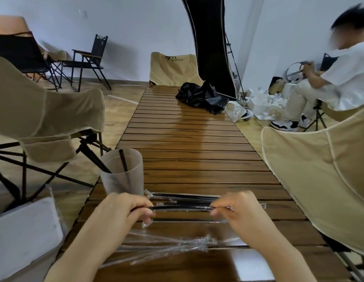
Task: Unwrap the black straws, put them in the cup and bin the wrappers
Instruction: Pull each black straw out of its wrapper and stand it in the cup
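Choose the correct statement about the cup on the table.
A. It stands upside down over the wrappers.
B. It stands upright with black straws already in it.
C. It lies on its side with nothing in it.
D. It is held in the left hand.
B: the cup stands upright at the table's left edge, with black straws leaning inside it.

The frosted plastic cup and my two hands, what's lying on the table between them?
In the head view, wrapped black straws lie between the frosted plastic cup and the left hand and right hand.
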The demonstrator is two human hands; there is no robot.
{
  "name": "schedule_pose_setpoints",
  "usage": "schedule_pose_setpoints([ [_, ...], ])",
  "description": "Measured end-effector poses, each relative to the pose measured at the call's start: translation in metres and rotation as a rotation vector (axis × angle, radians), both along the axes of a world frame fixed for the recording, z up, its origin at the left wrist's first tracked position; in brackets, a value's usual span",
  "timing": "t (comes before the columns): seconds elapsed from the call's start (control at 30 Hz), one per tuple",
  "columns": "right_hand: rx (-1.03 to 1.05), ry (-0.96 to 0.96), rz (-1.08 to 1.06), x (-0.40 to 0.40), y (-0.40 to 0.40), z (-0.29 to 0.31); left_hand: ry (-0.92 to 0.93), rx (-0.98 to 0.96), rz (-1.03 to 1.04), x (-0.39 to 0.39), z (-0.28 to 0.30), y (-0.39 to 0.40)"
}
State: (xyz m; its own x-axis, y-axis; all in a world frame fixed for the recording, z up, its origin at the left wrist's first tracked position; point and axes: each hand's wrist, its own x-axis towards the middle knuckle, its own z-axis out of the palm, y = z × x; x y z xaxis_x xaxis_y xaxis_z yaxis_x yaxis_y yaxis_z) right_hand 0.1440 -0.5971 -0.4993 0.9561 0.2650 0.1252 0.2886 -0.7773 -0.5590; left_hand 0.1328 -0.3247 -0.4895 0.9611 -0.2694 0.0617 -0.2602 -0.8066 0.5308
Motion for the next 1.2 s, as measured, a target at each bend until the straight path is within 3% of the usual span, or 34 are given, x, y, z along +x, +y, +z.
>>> schedule_pose_setpoints([
  [0.17,-0.019,0.007,0.036,-0.002,0.006,-0.003,-0.024,0.024,0.021,-0.001,0.003,0.002],
  [0.37,0.096,0.096,0.004,-0.005,0.008,0.006,-0.011,-0.014,0.080,-0.002,0.002,0.008],
  [0.53,0.038,0.082,-0.008,-0.002,0.001,0.005,-0.043,-0.015,0.112,-0.004,0.000,0.011],
  [0.77,-0.106,0.030,0.092,-0.003,0.002,-0.005,-0.028,0.027,0.035,-0.003,0.004,0.000],
  [1.2,0.039,0.045,0.028,-0.003,0.011,0.003,0.016,0.000,-0.046,-0.003,0.000,-0.018],
])
